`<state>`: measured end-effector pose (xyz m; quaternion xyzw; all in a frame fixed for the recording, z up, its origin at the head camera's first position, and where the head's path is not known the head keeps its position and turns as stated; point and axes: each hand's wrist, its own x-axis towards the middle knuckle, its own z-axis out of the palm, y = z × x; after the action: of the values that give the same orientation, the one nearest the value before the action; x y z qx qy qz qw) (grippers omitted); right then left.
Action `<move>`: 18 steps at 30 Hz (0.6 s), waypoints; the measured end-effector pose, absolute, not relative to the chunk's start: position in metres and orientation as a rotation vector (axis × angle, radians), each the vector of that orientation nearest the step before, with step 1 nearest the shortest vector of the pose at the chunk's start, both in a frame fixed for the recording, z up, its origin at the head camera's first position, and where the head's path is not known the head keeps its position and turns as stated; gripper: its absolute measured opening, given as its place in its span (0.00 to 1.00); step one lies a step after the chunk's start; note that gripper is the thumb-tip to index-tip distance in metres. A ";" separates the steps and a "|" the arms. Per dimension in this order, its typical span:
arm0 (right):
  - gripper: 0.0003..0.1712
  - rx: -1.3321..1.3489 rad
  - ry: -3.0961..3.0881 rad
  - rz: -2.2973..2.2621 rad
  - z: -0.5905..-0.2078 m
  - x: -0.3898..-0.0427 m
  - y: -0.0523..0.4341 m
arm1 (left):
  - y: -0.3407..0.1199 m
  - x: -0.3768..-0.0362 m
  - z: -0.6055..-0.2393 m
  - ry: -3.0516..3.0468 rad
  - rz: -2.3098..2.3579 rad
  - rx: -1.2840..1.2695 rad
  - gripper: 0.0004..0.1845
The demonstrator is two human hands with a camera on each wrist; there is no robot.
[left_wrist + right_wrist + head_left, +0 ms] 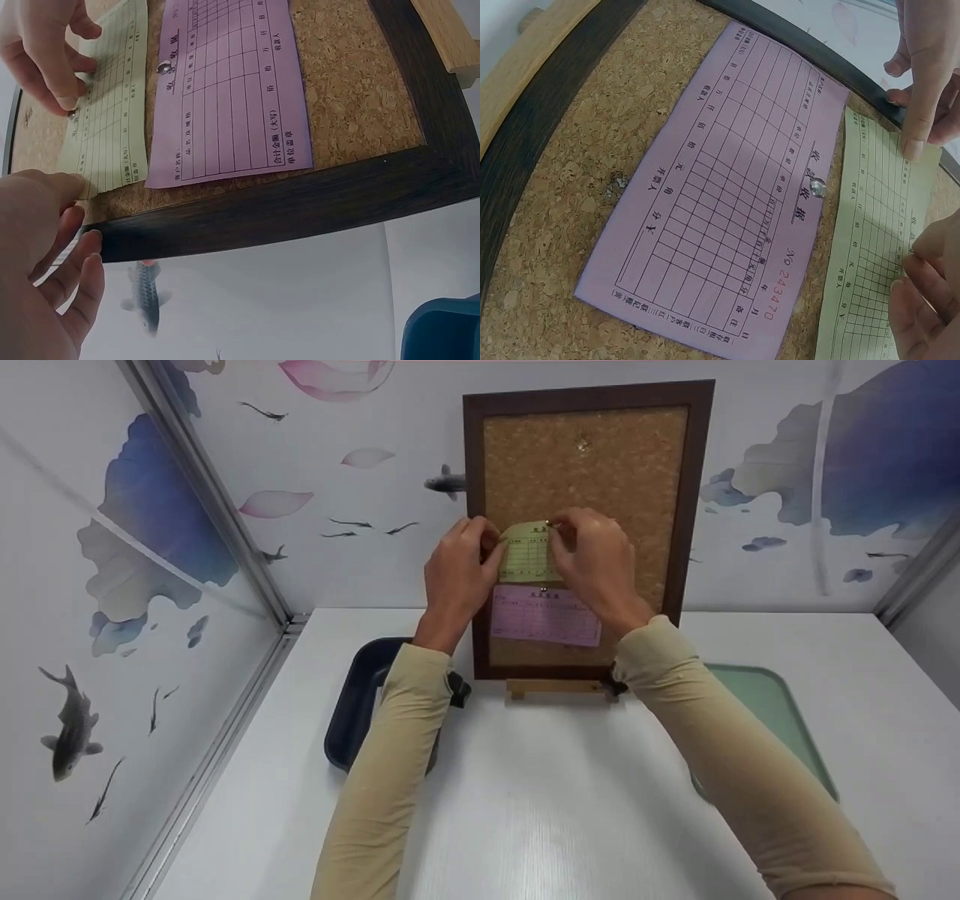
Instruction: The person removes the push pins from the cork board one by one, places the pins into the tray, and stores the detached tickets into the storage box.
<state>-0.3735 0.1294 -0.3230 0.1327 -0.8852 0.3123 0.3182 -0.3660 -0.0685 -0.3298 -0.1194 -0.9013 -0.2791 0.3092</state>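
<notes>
At mid-frame, the left hand [459, 566] pinches a rectangular green paper slip [527, 557] by its left edge, the right hand [598, 556], at its top, grips indiscernibly, and only the right wrist view shows red numerals [778, 285] on the rectangular purple paper slip [697, 180].

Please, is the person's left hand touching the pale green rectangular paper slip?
Touching. The right wrist view shows the left hand with its fingers directly on a corner of the pale green rectangular paper slip, no gap visible.

The purple receipt [712, 202] reads "No 243470" in red and "合计金额(大写)"; the green receipt [116, 97] above it bears small Chinese print.
</notes>
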 end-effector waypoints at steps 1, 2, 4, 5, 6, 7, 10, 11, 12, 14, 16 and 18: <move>0.10 0.350 -2.329 0.822 -0.323 -0.374 0.129 | -0.068 -0.366 -0.330 -2.381 -0.733 -0.318 0.08; 0.10 0.350 -2.330 0.822 -0.323 -0.374 0.129 | -0.068 -0.365 -0.330 -2.379 -0.729 -0.322 0.07; 0.10 0.348 -2.335 0.821 -0.322 -0.374 0.129 | -0.069 -0.365 -0.331 -2.371 -0.724 -0.328 0.06; 0.10 0.348 -2.334 0.824 -0.322 -0.374 0.129 | -0.069 -0.365 -0.331 -2.367 -0.723 -0.329 0.06; 0.09 0.349 -2.333 0.825 -0.322 -0.374 0.129 | -0.069 -0.365 -0.331 -2.364 -0.723 -0.330 0.06; 0.09 0.349 -2.332 0.824 -0.322 -0.374 0.129 | -0.069 -0.364 -0.331 -2.362 -0.724 -0.332 0.05; 0.09 0.342 -2.326 0.806 -0.322 -0.374 0.128 | -0.069 -0.364 -0.332 -2.363 -0.718 -0.331 0.05; 0.09 0.338 -2.323 0.798 -0.323 -0.375 0.128 | -0.069 -0.364 -0.332 -2.362 -0.713 -0.331 0.05; 0.09 0.334 -2.321 0.789 -0.323 -0.375 0.127 | -0.069 -0.364 -0.332 -2.361 -0.709 -0.332 0.05; 0.09 0.328 -2.312 0.780 -0.323 -0.376 0.126 | -0.069 -0.364 -0.332 -2.355 -0.701 -0.333 0.05; 0.09 0.319 -2.302 0.775 -0.323 -0.376 0.125 | -0.069 -0.365 -0.332 -2.348 -0.700 -0.339 0.05; 0.10 0.303 -2.293 0.778 -0.323 -0.377 0.124 | -0.069 -0.365 -0.332 -2.342 -0.715 -0.343 0.05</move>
<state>-0.3768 0.1241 -0.3230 0.1165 -0.8826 0.2993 0.3434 -0.3654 -0.0692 -0.3321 -0.1312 -0.8947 -0.2730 0.3283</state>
